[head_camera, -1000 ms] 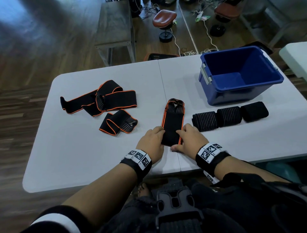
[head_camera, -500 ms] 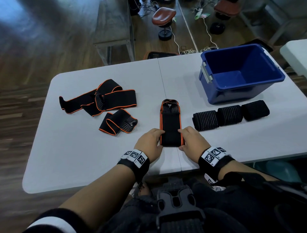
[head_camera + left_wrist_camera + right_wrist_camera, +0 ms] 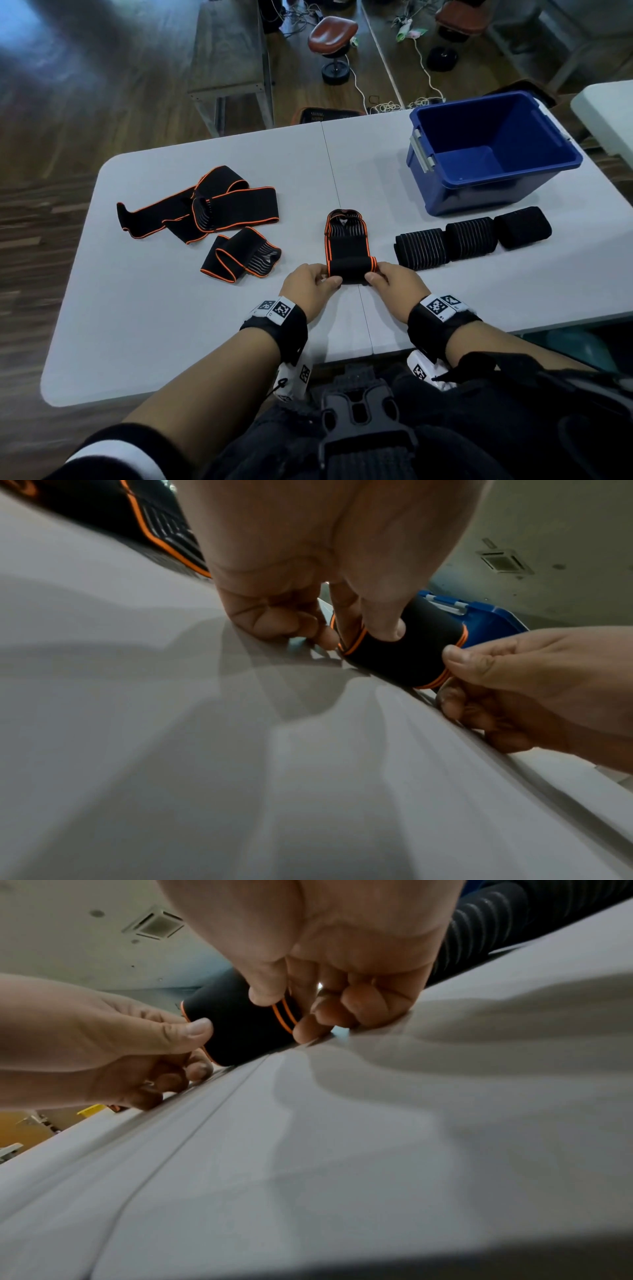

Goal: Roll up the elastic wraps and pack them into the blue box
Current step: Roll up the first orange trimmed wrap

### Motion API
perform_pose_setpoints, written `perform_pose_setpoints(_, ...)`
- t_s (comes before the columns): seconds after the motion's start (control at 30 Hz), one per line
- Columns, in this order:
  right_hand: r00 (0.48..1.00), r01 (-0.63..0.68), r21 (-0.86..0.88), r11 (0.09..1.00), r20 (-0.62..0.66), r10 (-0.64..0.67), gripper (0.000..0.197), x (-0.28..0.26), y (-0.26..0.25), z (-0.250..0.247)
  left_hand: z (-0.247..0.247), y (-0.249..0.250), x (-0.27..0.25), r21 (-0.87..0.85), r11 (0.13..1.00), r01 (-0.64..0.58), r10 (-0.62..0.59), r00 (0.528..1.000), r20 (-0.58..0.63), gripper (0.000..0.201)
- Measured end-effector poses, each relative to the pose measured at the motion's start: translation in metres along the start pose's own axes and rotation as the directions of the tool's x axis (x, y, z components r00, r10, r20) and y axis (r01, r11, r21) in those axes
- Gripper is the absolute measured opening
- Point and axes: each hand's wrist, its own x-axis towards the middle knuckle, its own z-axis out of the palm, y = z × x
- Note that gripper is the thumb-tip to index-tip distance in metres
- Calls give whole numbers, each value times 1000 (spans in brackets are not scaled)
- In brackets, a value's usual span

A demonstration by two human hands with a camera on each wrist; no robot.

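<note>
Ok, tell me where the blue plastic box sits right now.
In the head view, the blue plastic box stands at the white table's far right, just behind three rolled black wraps.

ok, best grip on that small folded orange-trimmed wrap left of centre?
Take the folded wrap at its near doubled end, from above and the front, thumb on top. The layers stack there, so one pinch likely catches all; the ribbed far end lies loose.
</note>
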Motion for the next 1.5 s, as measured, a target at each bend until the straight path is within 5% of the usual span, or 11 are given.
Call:
perform_pose_setpoints(0.43,998,-66,-80,995,-8,66,50,9,-9,-2,3,11,5,52,992,114,-116,993,23,52)
perform_pose_setpoints(0.83,991,-132,-161,978,13,136,58,8,-20,-8,-4,19,-2,112,985,128,-136,988,67,55)
perform_pose_setpoints(0.93,992,-126,-200,972,-39,120,45,6,-26,-9,-8,18,-3,133,983,129,-139,988,68,51)
perform_pose_setpoints(1.03,991,-98,-76,992,-101,90,28,5,-32,-7,-18,19,-3,57,993,99,-96,994,-60,20)
perform_pose_setpoints(1.1,993,-89,-7,996,-79,88,35,3,-32,-5,-26,20,1,-6,998,58,-58,993,-99,35)
perform_pose_setpoints(1.27,992,-121,107,987,-27,125,35,-15,-24,-1,-30,21,3,29,999,39,-39,999,0,9)
perform_pose_setpoints(1.4,984,-157,157,975,-55,167,35,-38,-11,-8,-17,23,-8,-23,999,43,-40,990,133,12)
perform_pose_setpoints(1.5,979,-163,-17,987,-126,159,56,-58,-1,-17,0,41,-13,49,998,-49,34,964,265,15)
